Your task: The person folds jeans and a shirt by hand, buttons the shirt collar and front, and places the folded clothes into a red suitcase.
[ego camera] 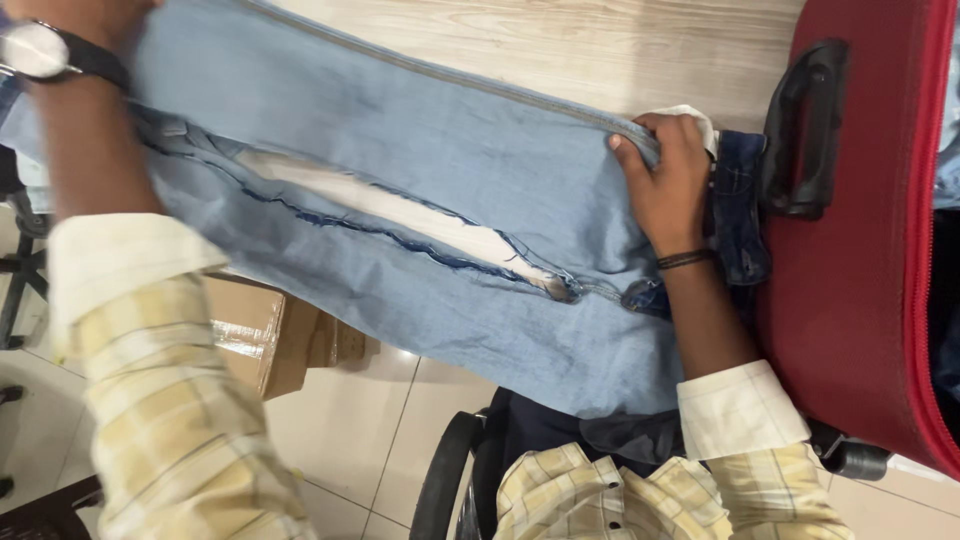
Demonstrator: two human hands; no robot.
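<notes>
A pair of light blue jeans (430,190) lay inside out across a pale wooden table (560,45), the inner seams and a white pocket lining showing. The right hand (668,180) pressed down on the waistband end, fingers curled over the seam edge, a dark band at its wrist. The left hand (85,25), wearing a wristwatch (40,52), gripped the leg end at the top left corner. A red suitcase (860,250) with a black handle stood just beside the right hand. Below the table edge sat a cardboard box (265,335) on the tiled floor (350,430).
</notes>
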